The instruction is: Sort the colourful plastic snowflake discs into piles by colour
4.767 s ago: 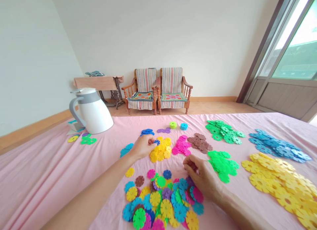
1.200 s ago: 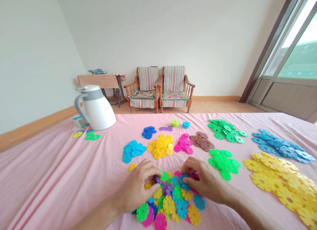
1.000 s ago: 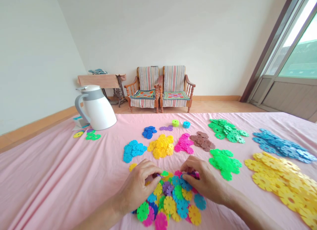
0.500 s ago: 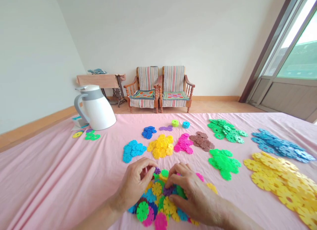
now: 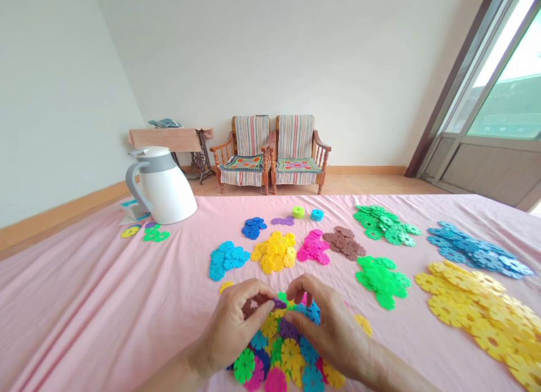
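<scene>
A purple notched plastic disc (image 5: pixel 279 304) is pinched between the thumb and forefinger of my left hand (image 5: pixel 236 319). My right hand (image 5: pixel 327 324) hovers just to its right, thumb and fingers apart with nothing between them. Under both hands spreads a mixed pile of notched discs (image 5: pixel 291 352) in yellow, blue, green, pink and purple, partly hidden by the hands. Beyond it lie single-colour heaps: light blue discs (image 5: pixel 227 259), yellow discs (image 5: pixel 274 252), pink discs (image 5: pixel 313 247) and brown discs (image 5: pixel 345 243).
A white jug (image 5: pixel 167 189) stands at the left on the pink cloth (image 5: pixel 105 302). Small dark blue (image 5: pixel 254 227) and purple (image 5: pixel 283 221) groups lie farther back. Bright green (image 5: pixel 382 281), darker green (image 5: pixel 384 223), blue (image 5: pixel 477 250) and yellow discs (image 5: pixel 486 313) fill the right side.
My left hand now shows the purple disc in its pinch, slightly right of before. My right hand has lifted from the pile and its fingers have spread.
</scene>
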A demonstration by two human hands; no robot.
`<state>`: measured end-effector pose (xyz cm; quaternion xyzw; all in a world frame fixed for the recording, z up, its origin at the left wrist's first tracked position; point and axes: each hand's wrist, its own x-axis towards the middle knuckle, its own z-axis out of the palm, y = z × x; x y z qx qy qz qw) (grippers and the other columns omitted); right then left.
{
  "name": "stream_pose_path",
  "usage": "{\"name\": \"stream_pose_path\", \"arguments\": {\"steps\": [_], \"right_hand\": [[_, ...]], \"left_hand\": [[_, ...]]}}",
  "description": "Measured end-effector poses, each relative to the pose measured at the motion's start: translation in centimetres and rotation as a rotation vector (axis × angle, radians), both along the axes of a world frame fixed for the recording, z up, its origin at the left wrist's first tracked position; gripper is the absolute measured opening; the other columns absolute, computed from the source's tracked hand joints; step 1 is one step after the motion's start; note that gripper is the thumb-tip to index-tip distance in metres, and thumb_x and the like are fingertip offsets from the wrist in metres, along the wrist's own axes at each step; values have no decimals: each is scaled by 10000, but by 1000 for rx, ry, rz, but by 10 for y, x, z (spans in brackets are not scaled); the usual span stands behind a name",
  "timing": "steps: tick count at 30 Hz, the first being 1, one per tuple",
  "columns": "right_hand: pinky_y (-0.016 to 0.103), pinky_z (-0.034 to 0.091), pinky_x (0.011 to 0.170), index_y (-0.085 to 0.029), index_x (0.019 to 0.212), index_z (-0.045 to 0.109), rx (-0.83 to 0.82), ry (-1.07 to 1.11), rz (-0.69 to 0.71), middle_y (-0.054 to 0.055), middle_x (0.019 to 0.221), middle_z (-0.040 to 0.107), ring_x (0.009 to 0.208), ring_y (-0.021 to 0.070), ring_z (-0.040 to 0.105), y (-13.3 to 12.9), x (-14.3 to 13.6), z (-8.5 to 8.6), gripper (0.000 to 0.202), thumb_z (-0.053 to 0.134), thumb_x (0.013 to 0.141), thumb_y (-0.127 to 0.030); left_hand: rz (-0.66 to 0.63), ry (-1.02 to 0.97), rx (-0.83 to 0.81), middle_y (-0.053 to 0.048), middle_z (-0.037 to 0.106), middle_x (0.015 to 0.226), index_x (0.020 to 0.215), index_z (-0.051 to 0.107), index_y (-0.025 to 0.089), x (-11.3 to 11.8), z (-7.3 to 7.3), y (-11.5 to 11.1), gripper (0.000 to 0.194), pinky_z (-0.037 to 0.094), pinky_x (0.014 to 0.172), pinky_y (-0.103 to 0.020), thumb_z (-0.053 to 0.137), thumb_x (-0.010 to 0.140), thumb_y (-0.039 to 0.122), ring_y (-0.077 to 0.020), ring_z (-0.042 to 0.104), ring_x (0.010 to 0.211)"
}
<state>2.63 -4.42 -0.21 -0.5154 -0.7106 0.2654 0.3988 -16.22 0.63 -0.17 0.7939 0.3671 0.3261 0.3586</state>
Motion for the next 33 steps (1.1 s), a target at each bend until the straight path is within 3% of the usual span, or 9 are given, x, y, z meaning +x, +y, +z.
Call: {"name": "stream_pose_path", "arguments": {"steps": [4,8,14,18,22,25,28,31,33], "right_hand": [[229,418,639,-201,775,549,-19,6,-6,-29,748,605,693,111,539,0,-6,-1,31,557,796,-178],[229,390,571,-189,714,553,-16,-73,-146,-22,659,596,617,114,526,20,3,8,80,531,791,-189],[230,387,554,-178,682,585,-25,-184,-332,-11,613,606,585,123,545,100,26,13,56,552,726,-190],[241,380,559,-159,672,596,-25,-183,-410,22,640,621,619,144,562,154,28,2,51,551,695,-161],[238,397,566,-136,761,621,-54,-146,-473,58,695,658,638,151,599,182,28,-9,108,524,716,-148],[225,407,553,-138,782,624,-76,-127,-463,59,705,670,612,138,609,180,32,-11,129,501,744,-149],[213,412,542,-147,759,626,-90,-128,-350,40,688,670,597,124,602,156,33,-4,137,490,749,-132],[194,407,518,-162,711,631,-119,-141,-153,-2,636,650,575,108,582,114,29,13,120,517,730,-132],[194,405,532,-173,722,648,-155,-206,96,-15,645,635,594,104,567,84,25,26,121,531,727,-144]], "left_hand": [[-42,-11,-30,-17,667,758,850,652,199,0,-1,-2,112,480,555,-185,563,826,264,-133,628,665],[113,-142,-50,-27,672,822,911,624,191,-7,-1,10,158,516,646,-221,537,850,307,-151,650,742],[318,-306,-63,-17,635,753,940,580,152,-24,-5,32,208,524,654,-263,506,856,328,-143,633,659],[345,-328,-47,-12,624,742,933,582,151,-29,-8,37,203,518,635,-255,520,846,324,-140,625,653],[341,-316,-40,-14,624,727,916,589,150,-27,-8,36,191,518,625,-256,519,845,313,-139,623,637],[340,-303,-33,-12,617,707,901,590,146,-26,-8,35,192,516,625,-260,509,848,312,-139,619,626],[342,-299,-28,-9,612,705,907,587,145,-26,-9,35,191,512,623,-257,505,850,308,-136,616,620],[339,-300,-29,-7,608,706,907,584,143,-25,-9,36,190,505,614,-251,504,851,306,-133,612,617],[340,-302,-33,-6,605,705,902,584,142,-24,-9,37,192,503,610,-249,503,853,309,-132,611,617]]}}
